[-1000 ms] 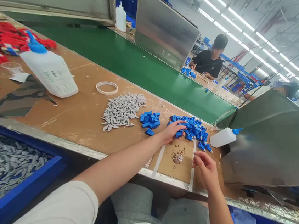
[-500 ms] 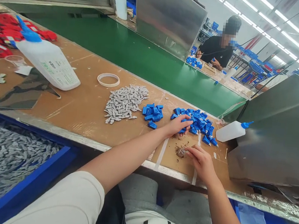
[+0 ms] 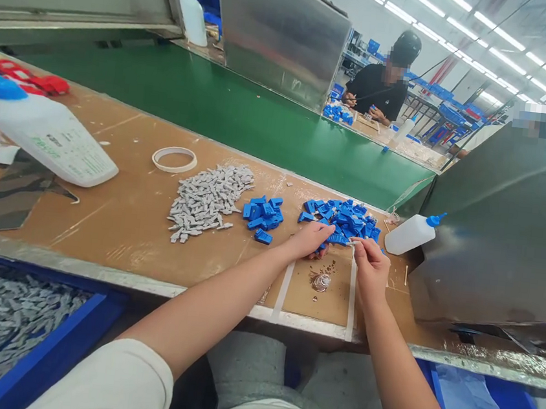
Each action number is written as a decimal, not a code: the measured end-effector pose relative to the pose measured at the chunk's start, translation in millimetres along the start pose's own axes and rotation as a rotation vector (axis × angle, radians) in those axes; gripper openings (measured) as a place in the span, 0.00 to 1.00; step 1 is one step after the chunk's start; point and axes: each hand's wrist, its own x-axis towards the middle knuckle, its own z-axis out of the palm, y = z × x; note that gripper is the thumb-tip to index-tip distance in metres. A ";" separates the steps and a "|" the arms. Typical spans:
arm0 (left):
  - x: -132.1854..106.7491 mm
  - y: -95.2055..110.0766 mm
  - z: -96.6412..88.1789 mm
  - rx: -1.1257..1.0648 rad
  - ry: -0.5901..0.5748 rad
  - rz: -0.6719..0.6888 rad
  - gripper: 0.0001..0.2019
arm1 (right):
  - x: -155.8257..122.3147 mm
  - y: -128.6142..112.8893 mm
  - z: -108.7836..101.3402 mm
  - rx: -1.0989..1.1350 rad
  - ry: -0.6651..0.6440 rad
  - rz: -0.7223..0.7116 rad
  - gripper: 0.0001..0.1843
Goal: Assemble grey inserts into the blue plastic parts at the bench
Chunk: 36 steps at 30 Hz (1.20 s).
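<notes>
Loosely heaped, blue pieces [image 3: 345, 213] look blocky.

Matt blue plastic pieces [image 3: 345, 215], brown fibreboard bench [image 3: 130, 215], brushed metal panel [image 3: 499, 235]

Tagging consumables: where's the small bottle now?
Head view, right side of the bench: small bottle lies on its side between the larger blue pile and the metal panel, beyond the right hand.

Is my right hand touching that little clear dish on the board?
Apart. The head view shows bare brown board between the right hand and the clear dish.
</notes>
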 end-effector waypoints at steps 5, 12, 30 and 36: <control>0.0 -1.1 0.0 -0.011 -0.010 -0.007 0.27 | 6.5 11.2 9.4 -0.041 -0.034 -0.043 0.18; -3.8 5.9 2.3 0.093 0.083 -0.051 0.27 | 4.9 19.2 -1.8 -0.628 -0.279 -0.244 0.23; -7.9 11.6 12.8 0.027 0.181 -0.108 0.19 | 13.7 35.9 11.0 -0.484 -0.406 -0.244 0.20; -4.1 11.2 11.0 -0.004 0.111 -0.140 0.26 | 20.0 38.1 2.6 -0.497 -0.455 -0.232 0.23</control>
